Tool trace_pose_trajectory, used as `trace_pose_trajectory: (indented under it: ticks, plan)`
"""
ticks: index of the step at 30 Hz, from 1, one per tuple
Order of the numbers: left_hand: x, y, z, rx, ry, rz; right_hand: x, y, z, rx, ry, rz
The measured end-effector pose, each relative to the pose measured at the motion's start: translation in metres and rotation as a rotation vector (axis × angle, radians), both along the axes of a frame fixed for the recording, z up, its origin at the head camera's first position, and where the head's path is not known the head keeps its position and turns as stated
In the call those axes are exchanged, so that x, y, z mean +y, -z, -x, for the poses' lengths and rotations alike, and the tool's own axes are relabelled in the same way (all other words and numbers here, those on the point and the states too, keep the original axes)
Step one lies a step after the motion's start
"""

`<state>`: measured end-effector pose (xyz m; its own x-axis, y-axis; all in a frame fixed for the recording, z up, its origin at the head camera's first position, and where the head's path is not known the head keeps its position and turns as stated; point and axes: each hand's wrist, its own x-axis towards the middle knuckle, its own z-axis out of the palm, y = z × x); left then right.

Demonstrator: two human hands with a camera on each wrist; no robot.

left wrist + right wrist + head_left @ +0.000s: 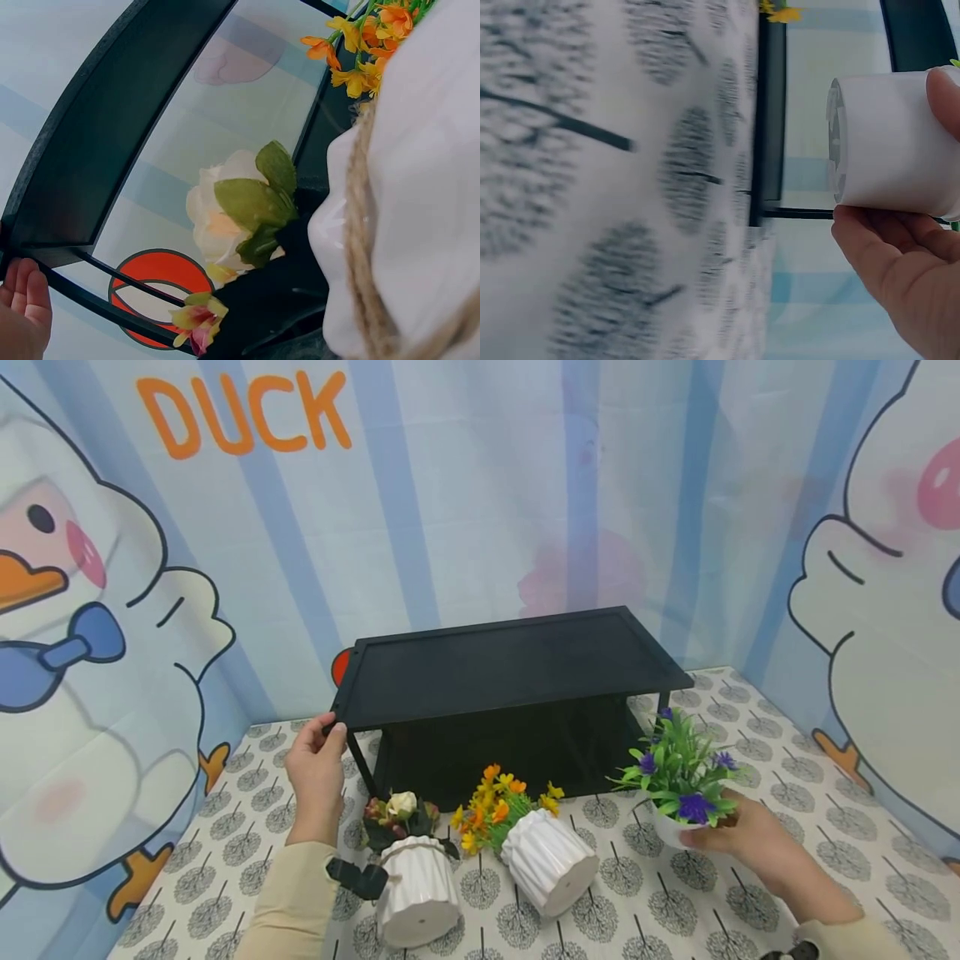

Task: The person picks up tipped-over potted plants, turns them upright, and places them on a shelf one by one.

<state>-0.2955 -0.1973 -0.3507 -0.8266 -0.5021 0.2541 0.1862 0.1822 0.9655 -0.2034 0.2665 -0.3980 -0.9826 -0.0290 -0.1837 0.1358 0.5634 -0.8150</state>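
My left hand (318, 770) pinches the front left corner of a black two-tier shelf (510, 664), thumb and fingers at the top board's edge. In my right hand (757, 839) is a small white pot (900, 142) with green leaves and purple flowers (682, 768), held off the table by the shelf's front right corner. The right wrist view shows thumb and fingers on opposite sides of that pot. Below my left hand lies a ribbed white pot (418, 893) with cream and reddish flowers and twine. Beside it lies a tipped ribbed white pot (551, 864) with orange and yellow flowers.
A white cloth (750, 906) with grey tree prints covers the table. Behind the shelf hangs a blue striped curtain (480, 510) with cartoon ducks. The shelf's lower board (495, 752) sits low, under the top one, with thin posts between.
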Motion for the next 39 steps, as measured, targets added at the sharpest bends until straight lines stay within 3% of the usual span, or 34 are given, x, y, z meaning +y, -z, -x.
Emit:
trace_pose_trajectory:
  ticks: [4, 22, 32, 39]
  plan:
    - [0.0, 0.0, 0.0, 0.005, -0.001, 0.006, 0.001, -0.018, 0.005, -0.008, -0.017, -0.04]
    - [0.0, 0.0, 0.001, 0.013, -0.006, 0.005, -0.008, -0.086, 0.026, 0.157, -0.067, -0.172]
    - [-0.001, 0.001, 0.002, 0.027, -0.004, 0.007, -0.013, -0.117, 0.046, 0.244, -0.115, -0.112]
    - [-0.002, 0.001, 0.002, 0.036, 0.0, -0.004, -0.018, -0.136, 0.062, 0.214, -0.069, -0.159]
